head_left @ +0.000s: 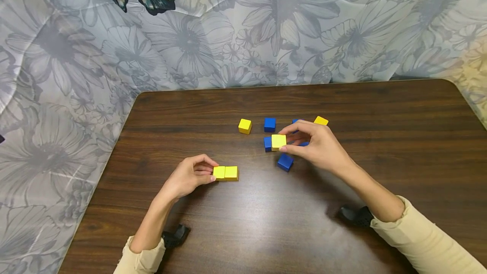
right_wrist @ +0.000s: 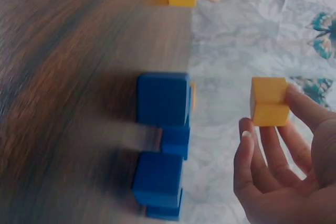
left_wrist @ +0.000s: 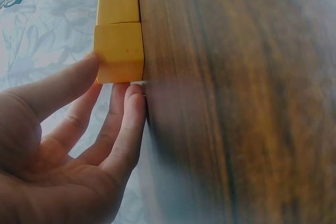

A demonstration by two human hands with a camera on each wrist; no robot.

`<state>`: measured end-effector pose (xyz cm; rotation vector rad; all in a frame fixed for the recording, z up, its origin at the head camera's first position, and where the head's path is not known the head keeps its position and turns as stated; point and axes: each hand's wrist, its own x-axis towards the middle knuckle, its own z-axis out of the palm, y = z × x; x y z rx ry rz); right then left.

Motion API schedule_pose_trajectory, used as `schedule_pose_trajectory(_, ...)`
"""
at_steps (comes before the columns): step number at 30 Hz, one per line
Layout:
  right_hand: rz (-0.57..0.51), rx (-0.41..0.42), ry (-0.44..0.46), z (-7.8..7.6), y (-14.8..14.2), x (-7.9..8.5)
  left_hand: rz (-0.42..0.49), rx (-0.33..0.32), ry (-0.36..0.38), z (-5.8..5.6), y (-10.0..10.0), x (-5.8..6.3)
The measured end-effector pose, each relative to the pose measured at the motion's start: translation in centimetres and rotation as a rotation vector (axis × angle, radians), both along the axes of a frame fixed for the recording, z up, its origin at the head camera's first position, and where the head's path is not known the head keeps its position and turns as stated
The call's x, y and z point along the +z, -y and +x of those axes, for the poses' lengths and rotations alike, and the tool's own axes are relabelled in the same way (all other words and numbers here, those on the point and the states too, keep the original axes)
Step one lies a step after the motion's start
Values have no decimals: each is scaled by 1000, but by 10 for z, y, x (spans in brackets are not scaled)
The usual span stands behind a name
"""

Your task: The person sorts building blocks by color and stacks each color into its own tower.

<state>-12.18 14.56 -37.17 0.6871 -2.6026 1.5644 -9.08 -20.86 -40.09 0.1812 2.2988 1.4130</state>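
Two yellow cubes sit side by side on the table, touching. My left hand (head_left: 188, 176) pinches the left cube (head_left: 219, 172) between thumb and fingers, and the second cube (head_left: 231, 173) adjoins its right side. In the left wrist view the nearer yellow cube (left_wrist: 119, 53) rests at my fingertips. My right hand (head_left: 317, 143) grips another yellow cube (head_left: 279, 142) by its edges. The right wrist view shows this held cube (right_wrist: 269, 102) raised off the table, higher than the blue cubes. Under it, a blue cube (head_left: 268, 144) is partly covered.
Around the right hand stand more blue cubes (head_left: 270, 124), one (head_left: 285, 162) nearer the front and two partly hidden behind the hand. Single yellow cubes stand at the back left (head_left: 245, 126) and back right (head_left: 321, 120). A floral cloth (head_left: 228, 45) hangs behind the wooden table (head_left: 182, 126).
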Motion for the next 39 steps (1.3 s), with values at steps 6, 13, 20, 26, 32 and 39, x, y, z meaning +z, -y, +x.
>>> schedule_pose_trajectory(6, -35, 15, 17, 0, 12, 0, 14, -6, 3, 0, 1, -1)
schedule_pose_trajectory(13, -68, 57, 44, 1, 30, 1, 17, -5, 3, -1, 2, -1)
schedule_pose_trajectory(20, -96, 71, 85, 2, 44, 0, 21, -2, 6, -1, 3, -1)
schedule_pose_trajectory(26, -100, 78, 118, 4, 52, -2, 14, 5, 3, 0, 1, -1)
schedule_pose_trajectory(32, -80, 95, 147, 5, 61, -3, 7, 15, 3, 1, 0, 0)
schedule_pose_trajectory(39, -57, 112, 133, 7, 74, -4, 14, 17, 8, 0, 0, 0)
